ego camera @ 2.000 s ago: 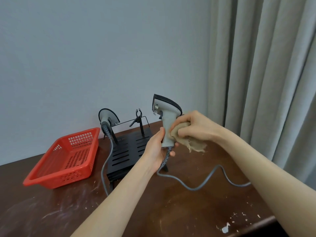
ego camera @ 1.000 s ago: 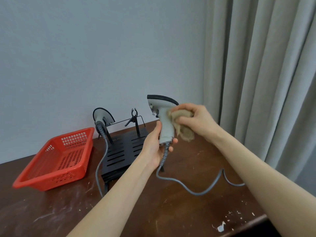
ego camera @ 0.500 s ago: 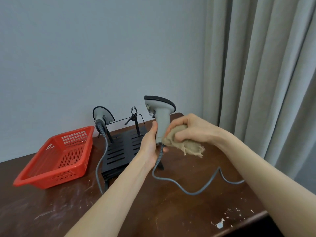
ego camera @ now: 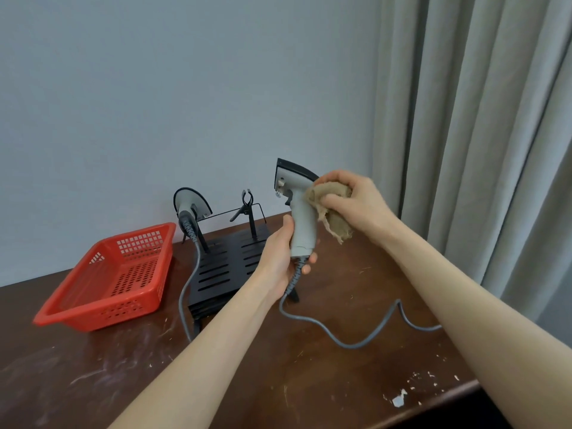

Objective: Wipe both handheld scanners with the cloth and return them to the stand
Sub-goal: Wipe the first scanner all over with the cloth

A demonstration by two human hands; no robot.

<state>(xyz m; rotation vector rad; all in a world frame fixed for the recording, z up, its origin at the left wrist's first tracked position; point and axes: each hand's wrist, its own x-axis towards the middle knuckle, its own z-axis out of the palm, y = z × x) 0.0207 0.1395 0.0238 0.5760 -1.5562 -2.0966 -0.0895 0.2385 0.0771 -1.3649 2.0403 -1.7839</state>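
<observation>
My right hand (ego camera: 356, 205) bunches the cloth (ego camera: 334, 219) against the neck of the scanner (ego camera: 301, 221); my left hand (ego camera: 277, 263) grips the handle's base, holding it upright above the tabletop (ego camera: 309, 391). That low grip could slip if the loose cord (ego camera: 356, 344) snags the stand (ego camera: 223, 274). The scanner is grey, black-capped.

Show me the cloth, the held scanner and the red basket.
cloth (ego camera: 337, 224), head view, its hanging lower part.
held scanner (ego camera: 303, 224), head view, its grey handle.
red basket (ego camera: 108, 314), head view, its front wall.
</observation>
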